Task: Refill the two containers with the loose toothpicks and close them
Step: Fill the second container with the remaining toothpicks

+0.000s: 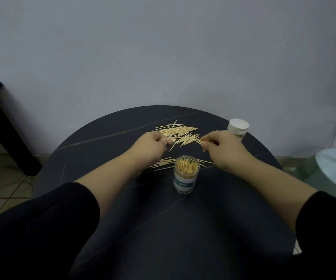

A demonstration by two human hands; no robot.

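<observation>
open container (186, 174) upright | loose toothpicks (176, 132) flat, mostly left-right | right hand (220, 147) pinches some

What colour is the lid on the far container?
The lid is white, clearest in the head view.

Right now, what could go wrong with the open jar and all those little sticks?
The open clear plastic jar, packed full, stands between the wrists of the left hand and right hand; a pulled-back arm could tip it and spill everything. The white-lidded container sits near the round dark table edge, just behind the right hand, so a nudge might knock it off. The loose pale wooden toothpicks are pointy; pinching them quickly could prick a finger.
</observation>
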